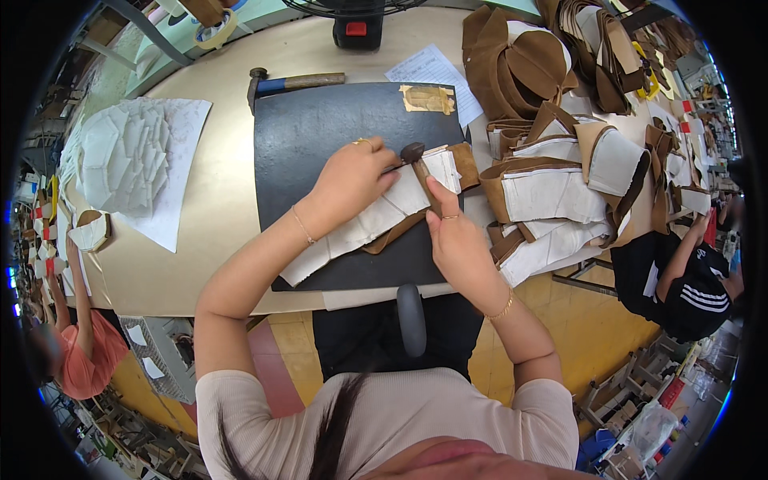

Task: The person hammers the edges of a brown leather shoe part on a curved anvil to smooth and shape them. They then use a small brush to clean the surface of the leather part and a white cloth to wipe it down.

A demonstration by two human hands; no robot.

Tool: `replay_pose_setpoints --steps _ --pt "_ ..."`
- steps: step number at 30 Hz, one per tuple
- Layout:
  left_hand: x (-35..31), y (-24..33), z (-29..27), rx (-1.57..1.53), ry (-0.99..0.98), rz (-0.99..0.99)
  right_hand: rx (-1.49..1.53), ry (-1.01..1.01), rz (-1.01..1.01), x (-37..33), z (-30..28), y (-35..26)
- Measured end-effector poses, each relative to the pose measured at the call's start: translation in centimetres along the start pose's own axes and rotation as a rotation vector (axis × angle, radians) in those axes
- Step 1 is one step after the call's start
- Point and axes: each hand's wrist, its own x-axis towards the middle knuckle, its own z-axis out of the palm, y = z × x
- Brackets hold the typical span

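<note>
A white-backed brown piece of leather-like material [376, 218] lies slantwise across a dark flat board [320, 120]. My left hand [352, 176] bends over its upper edge, fingers curled and closed at the material. What exactly the fingertips pinch is partly hidden. My right hand [460, 248] grips the wooden handle of a small hammer [413, 153], with the index finger stretched along the handle. The dark hammer head is close to my left fingertips, over the piece. At the piece's right end a brown flap [464, 166] sticks out.
A second hammer [312, 81] with a blue and wooden handle lies behind the board. Stacked white pieces [120, 156] stand at left on a paper sheet. Brown white-backed pieces [552, 192] are heaped at right. A fan [356, 32] stands at the back. Other people sit at both sides.
</note>
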Motion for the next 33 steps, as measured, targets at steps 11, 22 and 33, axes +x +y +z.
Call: replay_pose_setpoints --steps 11,22,33 --pt "-0.5 -0.3 -0.4 0.145 0.002 0.123 0.060 0.217 -0.210 -0.1 0.1 -0.3" --pt "-0.9 -0.2 -0.2 0.250 0.023 0.164 0.097 -0.040 -0.015 0.2 -2.9 -1.6" --pt "-0.9 -1.2 -1.3 -0.172 -0.078 -0.139 0.005 -0.089 -0.029 0.3 -1.6 -0.6"
